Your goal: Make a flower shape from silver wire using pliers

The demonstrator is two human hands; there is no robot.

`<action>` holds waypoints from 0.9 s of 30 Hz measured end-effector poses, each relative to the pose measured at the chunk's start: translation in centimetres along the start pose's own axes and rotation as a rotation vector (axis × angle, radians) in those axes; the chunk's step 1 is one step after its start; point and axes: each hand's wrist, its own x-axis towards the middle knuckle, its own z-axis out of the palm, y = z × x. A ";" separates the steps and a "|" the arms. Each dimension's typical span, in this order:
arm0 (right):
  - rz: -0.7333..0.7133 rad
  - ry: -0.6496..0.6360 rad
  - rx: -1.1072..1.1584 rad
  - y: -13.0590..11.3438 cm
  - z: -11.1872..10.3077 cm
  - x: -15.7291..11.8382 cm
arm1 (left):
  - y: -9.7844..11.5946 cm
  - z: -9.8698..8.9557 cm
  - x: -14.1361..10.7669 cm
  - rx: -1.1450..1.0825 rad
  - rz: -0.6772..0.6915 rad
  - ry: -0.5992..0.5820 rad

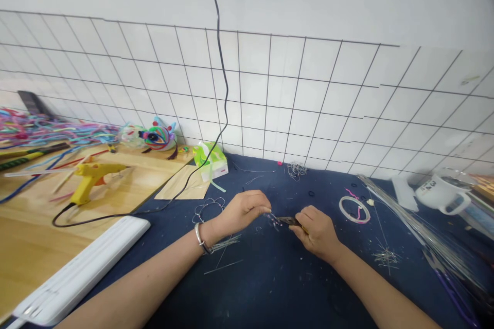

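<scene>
Over the dark blue mat, my left hand [244, 211] pinches a small beaded wire piece [273, 220] between thumb and fingers. My right hand [317, 231] is wrapped round the handles of small pliers [289, 220], whose jaws point left and meet the right side of the wire piece. Whether the jaws are closed on it is too small to tell. A bent wire flower shape [208, 209] lies just left of my left hand, and cut wires [227, 244] lie below my left wrist.
A yellow glue gun [90, 180] and white power strip [85, 267] are at the left, with a black cord trailing rightward. At the right are a white ring [341, 206], wire bundle [409, 218], purple-handled scissors [451, 290] and white mug [438, 194]. A green-white box [216, 167] stands by the wall.
</scene>
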 end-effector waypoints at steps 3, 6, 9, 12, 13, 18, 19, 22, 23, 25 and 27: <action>0.016 -0.002 0.003 0.0 0.1 -0.1 | -0.2 -0.7 0.2 -0.029 -0.080 0.019; 0.115 0.030 -0.001 0.5 0.6 -0.2 | -0.5 -0.9 0.2 -0.094 -0.174 0.032; 0.222 0.037 -0.028 1.1 1.3 -0.1 | -0.6 -0.5 0.1 -0.183 -0.284 0.009; 0.245 -0.009 -0.055 1.3 1.7 0.1 | -0.5 0.0 -0.1 -0.237 -0.352 -0.052; 0.241 -0.025 -0.063 1.3 1.6 0.2 | -0.4 0.2 -0.2 -0.246 -0.367 -0.068; 0.238 0.005 -0.015 0.1 0.2 0.9 | 0.0 0.8 -0.3 -0.286 -0.401 -0.114; 0.244 0.006 0.042 -0.4 -0.1 1.1 | 0.0 1.0 -0.3 -0.288 -0.402 -0.121; 0.264 -0.103 0.330 -2.3 -0.8 1.3 | 0.3 1.5 -0.5 -0.290 -0.400 -0.150; 0.274 -0.150 0.425 -3.0 -0.9 1.4 | 0.4 1.7 -0.6 -0.293 -0.393 -0.156; 0.290 -0.205 0.551 -4.2 -0.9 1.4 | 0.5 1.9 -0.7 -0.307 -0.382 -0.163; 0.300 -0.211 0.615 -4.9 -0.8 1.3 | 0.5 1.9 -0.8 -0.344 -0.391 -0.164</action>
